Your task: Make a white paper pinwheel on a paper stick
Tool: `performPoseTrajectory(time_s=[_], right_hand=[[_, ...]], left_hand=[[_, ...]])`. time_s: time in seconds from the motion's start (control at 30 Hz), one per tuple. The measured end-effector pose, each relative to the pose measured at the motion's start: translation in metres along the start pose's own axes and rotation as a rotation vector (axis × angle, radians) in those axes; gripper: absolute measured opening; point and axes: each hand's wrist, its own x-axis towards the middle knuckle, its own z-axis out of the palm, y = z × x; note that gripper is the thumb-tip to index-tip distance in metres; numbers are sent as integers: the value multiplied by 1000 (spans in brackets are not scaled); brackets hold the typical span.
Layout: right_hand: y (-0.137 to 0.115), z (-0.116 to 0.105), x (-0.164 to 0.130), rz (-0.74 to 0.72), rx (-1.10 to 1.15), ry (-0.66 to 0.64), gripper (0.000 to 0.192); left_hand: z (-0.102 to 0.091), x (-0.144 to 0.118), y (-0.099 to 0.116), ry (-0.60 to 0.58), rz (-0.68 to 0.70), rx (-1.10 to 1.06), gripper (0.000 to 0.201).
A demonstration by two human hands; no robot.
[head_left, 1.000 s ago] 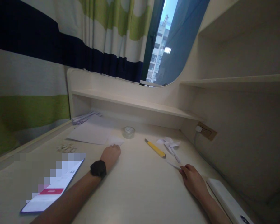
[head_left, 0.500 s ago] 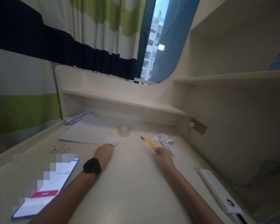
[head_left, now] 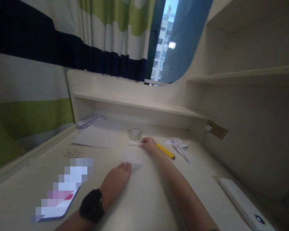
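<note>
My left hand (head_left: 117,179), with a black watch on the wrist, lies on the desk with its fingertips on a small white paper piece (head_left: 132,158). My right hand (head_left: 149,144) reaches across to the middle of the desk and pinches a narrow white paper strip (head_left: 135,143). Just beyond the strip sits a roll of clear tape (head_left: 135,134). A yellow utility knife (head_left: 165,150) lies right of my right hand, touching its side.
A white sheet (head_left: 96,138) and a stack of paper strips (head_left: 90,120) lie at the back left, small scraps (head_left: 73,153) nearer. Folded paper pieces (head_left: 179,146) sit right of the knife. A lit phone (head_left: 60,195) lies front left, a white power bank (head_left: 245,205) front right.
My right hand moved from the right side of the desk, past the knife, to the middle with a paper strip. My left hand pulled the small paper piece nearer to me.
</note>
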Motion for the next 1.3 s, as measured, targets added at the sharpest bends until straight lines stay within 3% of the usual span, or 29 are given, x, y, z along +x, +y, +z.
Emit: performPoseTrajectory(time_s=[0.13, 0.23, 0.33, 0.43, 0.5, 0.63, 0.8, 0.93, 1.17, 1.3], right_hand=[[4, 1, 0, -30, 68, -12, 29], [12, -9, -12, -51, 122, 56, 37], [24, -18, -37, -19, 181, 153, 26], [33, -22, -74, 21, 244, 187, 22], [36, -22, -98, 24, 289, 181, 20], [36, -24, -129, 16, 367, 173, 20], [35, -26, -136, 36, 458, 163, 17], [30, -23, -135, 66, 544, 144, 19], [17, -13, -134, 322, 1267, -27, 43], [14, -14, -137, 393, 1401, -113, 47]], left_hand=[[13, -2, -5, 23, 102, -86, 35], [15, -1, -7, 35, 136, -126, 21], [13, 4, -7, 111, 144, -152, 16], [13, 16, -6, 164, 126, -138, 40], [16, 27, -6, 124, 95, -141, 55], [24, 47, -7, 41, 100, -179, 51], [25, 59, 2, 52, 133, -227, 37], [21, 67, 14, 72, 64, -265, 44], [23, 74, 33, 165, 21, -315, 39], [27, 64, 38, 198, 164, -293, 25]])
